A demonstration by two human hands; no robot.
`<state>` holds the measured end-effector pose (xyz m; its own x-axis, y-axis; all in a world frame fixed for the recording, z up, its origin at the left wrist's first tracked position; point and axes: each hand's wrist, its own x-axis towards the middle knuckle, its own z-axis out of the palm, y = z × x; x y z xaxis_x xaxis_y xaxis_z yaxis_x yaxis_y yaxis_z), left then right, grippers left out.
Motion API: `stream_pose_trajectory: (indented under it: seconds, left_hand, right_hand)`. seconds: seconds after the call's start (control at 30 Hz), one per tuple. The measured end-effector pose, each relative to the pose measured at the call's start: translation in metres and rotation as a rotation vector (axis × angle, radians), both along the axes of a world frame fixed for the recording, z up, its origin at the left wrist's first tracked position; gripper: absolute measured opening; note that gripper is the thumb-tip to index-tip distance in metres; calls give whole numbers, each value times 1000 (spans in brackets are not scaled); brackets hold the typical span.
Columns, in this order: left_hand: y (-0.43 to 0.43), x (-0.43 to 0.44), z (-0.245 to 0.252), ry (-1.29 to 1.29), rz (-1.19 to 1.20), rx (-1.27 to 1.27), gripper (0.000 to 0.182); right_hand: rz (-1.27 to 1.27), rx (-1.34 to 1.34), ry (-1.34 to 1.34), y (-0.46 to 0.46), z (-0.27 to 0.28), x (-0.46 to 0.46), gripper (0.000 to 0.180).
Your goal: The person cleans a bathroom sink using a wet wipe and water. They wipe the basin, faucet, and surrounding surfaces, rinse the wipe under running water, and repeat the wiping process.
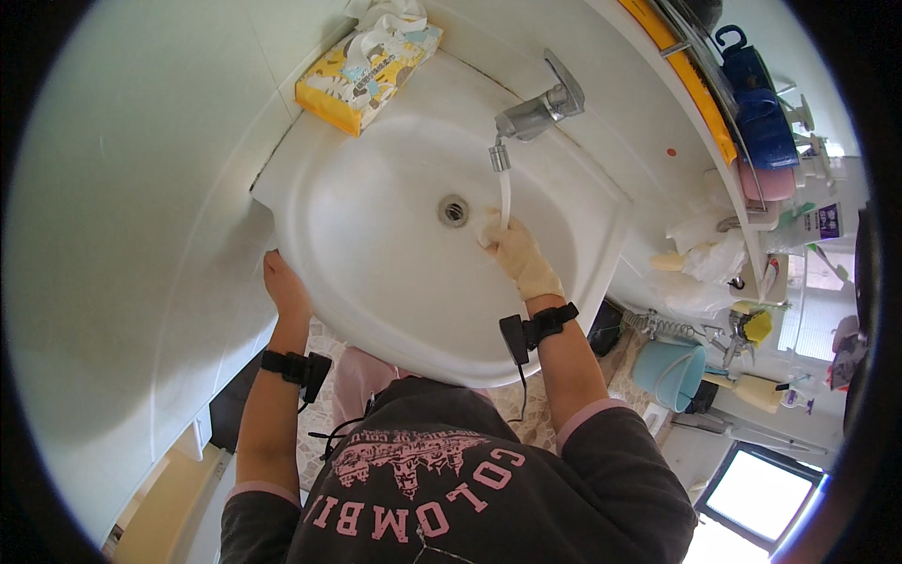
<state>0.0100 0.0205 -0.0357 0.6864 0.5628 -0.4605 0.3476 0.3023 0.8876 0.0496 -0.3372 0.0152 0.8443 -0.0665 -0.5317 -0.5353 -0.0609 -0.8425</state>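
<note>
My right hand [523, 259], in a cream-coloured glove, is under the stream of water from the chrome faucet [539, 113]. It is curled near the drain [453, 211] of the white washbasin [394, 282]; a pale, blurred thing or splashing water shows at its fingertips, and I cannot tell which. My bare left hand [285, 282] rests against the basin's outer left rim, its fingers mostly hidden. Both wrists bear black straps with small devices.
A yellow pack of tissues [366, 74] lies on the basin's back left corner. To the right are a shelf with blue cups [768, 130], a plastic bag [715, 261] and a light-blue bucket [669, 374]. A tiled wall [155, 176] stands close on the left.
</note>
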Motion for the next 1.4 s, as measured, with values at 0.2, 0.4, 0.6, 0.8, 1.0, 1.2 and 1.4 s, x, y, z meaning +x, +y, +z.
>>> stream_pose_trajectory:
  seconds: [0.2, 0.4, 0.6, 0.8, 1.0, 1.2, 1.4]
  left_hand:
    - [6, -2, -13, -28, -26, 25, 34]
    - [8, 0, -20, -27, -15, -11, 34]
    - [1, 0, -4, 9, -15, 59, 34]
    - [4, 2, -8, -10, 6, 3, 34]
    - [5, 1, -13, -13, -3, 12, 34]
    - [6, 0, -14, -7, -5, 19, 34]
    - [6, 2, -13, 19, 2, 28, 34]
  right_hand:
    - [506, -1037, 47, -6, -31, -12, 45]
    - [739, -1216, -106, 4, -68, -38, 42]
    - [-64, -7, 51, 5, -6, -28, 26]
    - [-420, 692, -136, 21, 9, -10, 27]
    - [9, -239, -435, 0, -57, 10, 17]
    - [-16, 184, -36, -14, -68, 25, 35]
    - [-372, 339, 245, 6, -20, 25, 25]
